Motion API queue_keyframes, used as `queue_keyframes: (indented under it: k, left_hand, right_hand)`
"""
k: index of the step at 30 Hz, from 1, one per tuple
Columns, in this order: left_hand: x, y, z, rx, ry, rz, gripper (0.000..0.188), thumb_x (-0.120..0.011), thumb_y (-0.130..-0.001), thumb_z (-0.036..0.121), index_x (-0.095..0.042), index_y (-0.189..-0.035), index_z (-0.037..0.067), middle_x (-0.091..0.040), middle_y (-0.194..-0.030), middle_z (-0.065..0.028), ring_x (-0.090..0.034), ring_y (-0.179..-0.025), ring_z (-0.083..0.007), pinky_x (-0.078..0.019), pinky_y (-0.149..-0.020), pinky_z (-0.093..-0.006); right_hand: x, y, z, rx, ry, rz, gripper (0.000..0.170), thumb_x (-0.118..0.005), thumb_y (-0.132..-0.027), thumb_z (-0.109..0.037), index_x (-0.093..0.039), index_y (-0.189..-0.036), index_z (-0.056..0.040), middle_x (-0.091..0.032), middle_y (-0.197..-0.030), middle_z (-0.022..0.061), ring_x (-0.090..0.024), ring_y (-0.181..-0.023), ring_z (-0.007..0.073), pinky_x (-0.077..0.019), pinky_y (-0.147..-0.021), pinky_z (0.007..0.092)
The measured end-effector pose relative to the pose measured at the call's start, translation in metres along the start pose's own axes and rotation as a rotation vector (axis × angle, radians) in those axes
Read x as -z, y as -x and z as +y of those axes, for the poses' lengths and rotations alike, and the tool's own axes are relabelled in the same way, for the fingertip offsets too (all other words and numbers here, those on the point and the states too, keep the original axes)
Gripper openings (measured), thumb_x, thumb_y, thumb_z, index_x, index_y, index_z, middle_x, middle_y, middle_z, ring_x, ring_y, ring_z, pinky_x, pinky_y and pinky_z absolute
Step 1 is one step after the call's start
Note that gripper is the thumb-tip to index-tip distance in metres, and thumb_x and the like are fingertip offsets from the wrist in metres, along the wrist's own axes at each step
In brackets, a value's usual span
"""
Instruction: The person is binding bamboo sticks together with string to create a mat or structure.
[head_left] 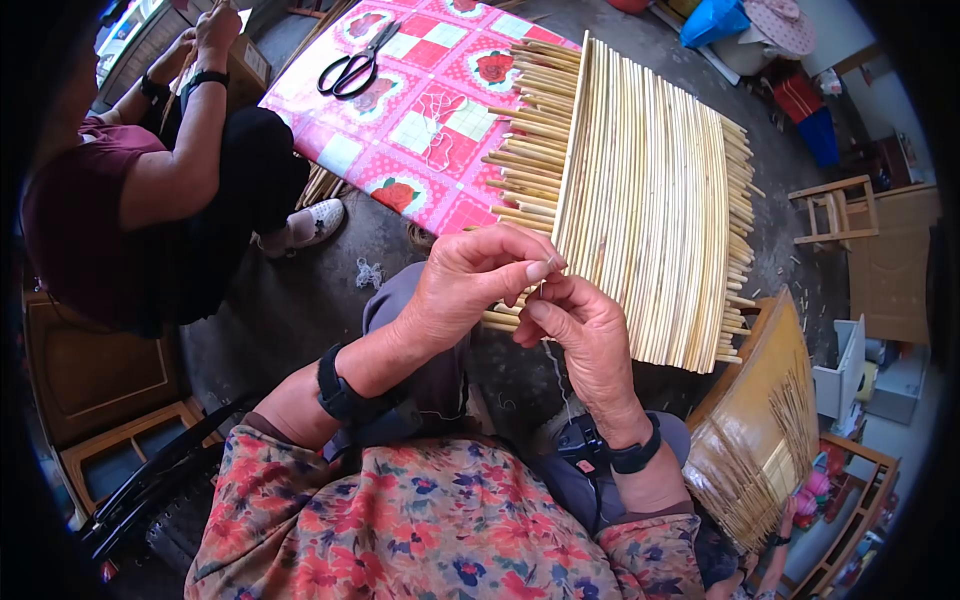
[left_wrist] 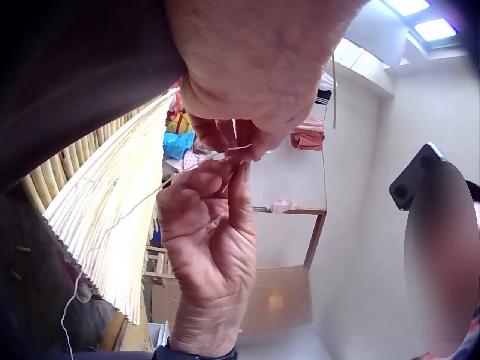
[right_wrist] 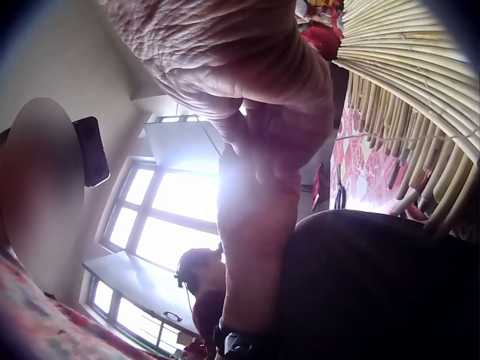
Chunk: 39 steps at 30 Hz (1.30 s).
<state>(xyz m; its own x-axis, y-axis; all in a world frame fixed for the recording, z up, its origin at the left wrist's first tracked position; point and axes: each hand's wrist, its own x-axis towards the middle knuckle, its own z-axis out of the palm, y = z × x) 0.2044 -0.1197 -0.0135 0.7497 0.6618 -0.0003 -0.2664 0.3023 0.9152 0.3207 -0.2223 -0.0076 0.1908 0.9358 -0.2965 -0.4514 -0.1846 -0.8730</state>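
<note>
Here, the left hand (head_left: 452, 290) and right hand (head_left: 592, 345) meet, both pinching fine white thread (head_left: 557, 376) at the fingertips. Just beyond them lies the stalk mat (head_left: 648, 205), overlapping the pink rose-patterned tablecloth (head_left: 300, 112) that bears black-handled scissors (head_left: 352, 72).

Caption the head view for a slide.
Left hand and right hand pinch white thread near a mat of pale sticks; scissors lie beyond.
</note>
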Motion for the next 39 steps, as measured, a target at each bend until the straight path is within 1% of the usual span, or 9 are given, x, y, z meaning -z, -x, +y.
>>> queue_keyframes:
  k: [2,9,11,14,16,18,22,27,39]
  left_hand:
    - [-0.001,0.000,-0.001,-0.015,-0.038,0.000,0.006,-0.056,-0.079,0.003,-0.060,-0.082,-0.001,-0.058,-0.090,-0.0096,-0.051,-0.070,-0.0084,-0.0421,-0.058,-0.0205]
    - [-0.004,-0.002,-0.001,-0.024,0.043,0.021,0.007,-0.055,-0.080,0.003,-0.059,-0.084,-0.001,-0.058,-0.090,-0.0105,-0.053,-0.068,-0.0101,-0.0443,-0.058,-0.0218]
    - [-0.005,-0.002,-0.001,-0.044,0.092,0.037,0.007,-0.055,-0.080,0.003,-0.058,-0.085,-0.001,-0.057,-0.089,-0.0105,-0.053,-0.066,-0.0106,-0.0448,-0.057,-0.0220]
    - [-0.002,0.000,-0.001,0.038,0.169,0.096,0.007,-0.055,-0.081,0.004,-0.056,-0.086,0.000,-0.056,-0.082,-0.0070,-0.053,-0.062,-0.0101,-0.0440,-0.054,-0.0212]
    - [-0.001,0.002,-0.001,0.082,0.029,0.112,0.006,-0.056,-0.081,0.006,-0.056,-0.085,0.001,-0.054,-0.073,-0.0024,-0.051,-0.056,-0.0072,-0.0418,-0.050,-0.0190]
    - [0.000,0.002,0.000,0.077,0.017,0.115,0.006,-0.056,-0.081,0.005,-0.055,-0.084,0.001,-0.054,-0.073,-0.0007,-0.052,-0.060,-0.0059,-0.0430,-0.053,-0.0184]
    - [-0.002,0.002,0.003,0.022,-0.070,0.142,0.005,-0.056,-0.080,0.004,-0.054,-0.082,0.000,-0.054,-0.072,0.0012,-0.052,-0.064,-0.0036,-0.0440,-0.056,-0.0176]
    - [-0.002,0.003,0.006,0.050,-0.041,0.133,0.005,-0.056,-0.080,0.003,-0.052,-0.080,0.000,-0.054,-0.071,0.0009,-0.053,-0.064,-0.0038,-0.0444,-0.056,-0.0180]
    - [-0.001,0.003,0.008,0.082,-0.004,0.120,0.007,-0.055,-0.081,0.004,-0.050,-0.078,0.000,-0.054,-0.067,-0.0011,-0.053,-0.057,-0.0060,-0.0444,-0.050,-0.0194]
  right_hand:
    - [0.002,-0.001,0.001,0.024,0.022,0.077,0.015,-0.059,-0.081,-0.009,-0.055,-0.091,0.0011,-0.059,-0.077,0.0038,-0.057,-0.065,0.0095,-0.0463,-0.059,0.0193]
    - [0.005,0.000,-0.003,0.077,0.080,0.102,0.012,-0.059,-0.081,-0.009,-0.056,-0.087,0.0007,-0.058,-0.075,0.0028,-0.056,-0.065,0.0082,-0.0460,-0.060,0.0190]
    - [0.008,0.000,-0.006,0.162,0.156,0.170,0.010,-0.058,-0.081,-0.008,-0.056,-0.086,0.0003,-0.057,-0.073,0.0024,-0.055,-0.065,0.0078,-0.0457,-0.060,0.0189]
    - [0.011,-0.003,-0.004,0.193,0.102,0.168,0.009,-0.058,-0.081,-0.005,-0.055,-0.087,0.0010,-0.057,-0.074,0.0040,-0.056,-0.066,0.0094,-0.0465,-0.062,0.0202]
    - [0.009,-0.002,-0.002,0.197,0.072,0.143,0.010,-0.057,-0.081,-0.005,-0.054,-0.088,0.0014,-0.058,-0.075,0.0050,-0.057,-0.067,0.0103,-0.0469,-0.064,0.0208]
    - [0.001,-0.003,0.000,0.209,0.051,0.171,0.010,-0.056,-0.082,-0.007,-0.052,-0.087,0.0012,-0.059,-0.074,0.0099,-0.060,-0.067,0.0167,-0.0498,-0.064,0.0265]
    - [0.001,-0.006,0.009,0.183,0.001,0.167,0.011,-0.055,-0.082,-0.006,-0.051,-0.089,0.0013,-0.060,-0.078,0.0127,-0.061,-0.073,0.0200,-0.0511,-0.069,0.0303]
    - [0.001,-0.007,0.011,0.143,-0.050,0.130,0.012,-0.054,-0.083,-0.007,-0.050,-0.091,0.0009,-0.060,-0.081,0.0129,-0.061,-0.075,0.0218,-0.0510,-0.072,0.0334]
    - [-0.001,-0.009,0.012,0.074,-0.150,0.120,0.012,-0.053,-0.084,-0.009,-0.051,-0.092,-0.0007,-0.059,-0.082,0.0102,-0.061,-0.075,0.0205,-0.0512,-0.072,0.0327]
